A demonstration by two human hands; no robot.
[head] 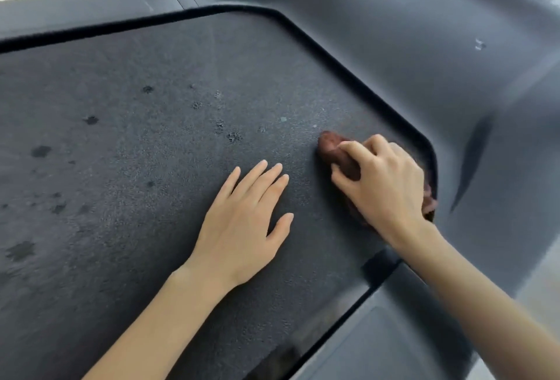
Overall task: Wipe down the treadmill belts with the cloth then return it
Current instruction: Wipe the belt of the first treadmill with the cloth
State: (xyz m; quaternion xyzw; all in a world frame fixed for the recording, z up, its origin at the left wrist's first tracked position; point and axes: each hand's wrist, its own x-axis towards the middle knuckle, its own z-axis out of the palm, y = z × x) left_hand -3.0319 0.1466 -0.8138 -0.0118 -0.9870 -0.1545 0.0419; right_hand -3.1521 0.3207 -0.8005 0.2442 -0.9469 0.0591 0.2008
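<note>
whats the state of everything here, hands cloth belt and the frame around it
left hand: flat on the belt, fingers straight, holds nothing
right hand: grips the bunched cloth
cloth: brown, crumpled, pressed on the belt near its corner
treadmill belt: dark spots across the left and middle
frame: grey, a small pale mark on it

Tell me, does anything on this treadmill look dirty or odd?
Yes. Dark blotches dot the belt, mostly left of the left hand, away from the cloth that the right hand grips. A pale scuff marks the grey housing at upper right.
</note>
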